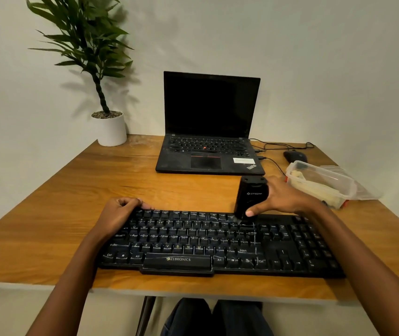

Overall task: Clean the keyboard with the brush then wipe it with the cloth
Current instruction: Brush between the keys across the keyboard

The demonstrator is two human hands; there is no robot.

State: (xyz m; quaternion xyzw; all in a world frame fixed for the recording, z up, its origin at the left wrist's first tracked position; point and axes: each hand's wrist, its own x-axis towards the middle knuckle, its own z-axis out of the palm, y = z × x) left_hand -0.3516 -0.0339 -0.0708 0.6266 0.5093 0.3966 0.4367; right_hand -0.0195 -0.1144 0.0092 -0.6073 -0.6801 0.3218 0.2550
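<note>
The keyboard (193,243) lay flat near the front edge of the tabletop (72,202), its long side running left to right. The left hand (118,214) held its far left corner, fingers curled over the back edge. The right hand (283,197) gripped a black brush (250,197), thumb on the near side and fingers wrapped behind it. The brush stood nearly upright, and its bristles touched the keys in the upper rows, right of the middle of the letter block.

Behind the keyboard an open laptop (209,132) stood with a dark screen. A plant (111,127) in a white pot stood at the far left corner. A mouse (295,156) and a clear box (322,180) lay to the right, with something pale inside the box; whether it was the cloth could not be told.
</note>
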